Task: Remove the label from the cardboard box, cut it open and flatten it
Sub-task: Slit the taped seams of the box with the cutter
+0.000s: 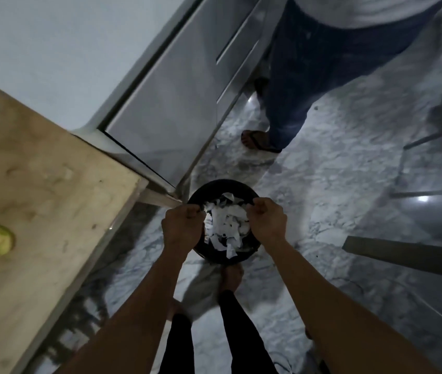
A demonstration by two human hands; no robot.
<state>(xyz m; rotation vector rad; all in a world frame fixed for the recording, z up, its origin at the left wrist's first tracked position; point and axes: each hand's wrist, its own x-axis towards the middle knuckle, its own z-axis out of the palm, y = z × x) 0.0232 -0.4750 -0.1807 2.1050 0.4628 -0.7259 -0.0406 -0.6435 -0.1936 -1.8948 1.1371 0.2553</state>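
Both hands, the left hand point(184, 225) and the right hand point(267, 220), gripped the rim of a black bin point(222, 184) full of white paper scraps point(226, 225), probably the peeled label. The cardboard box was out of view, so cutting came next. A wooden counter point(39, 184) stood left, over marble floor point(336, 184); a second person point(309, 76) stood far right.

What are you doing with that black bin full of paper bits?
A person stands on the marble floor, holding a round black bin by its rim with both hands. The left hand grips the left side and the right hand grips the right side. The bin holds torn white paper scraps, which may be pieces of the peeled label. A wooden table is at the left, and a second person's legs are near the door. No cardboard box is in view.
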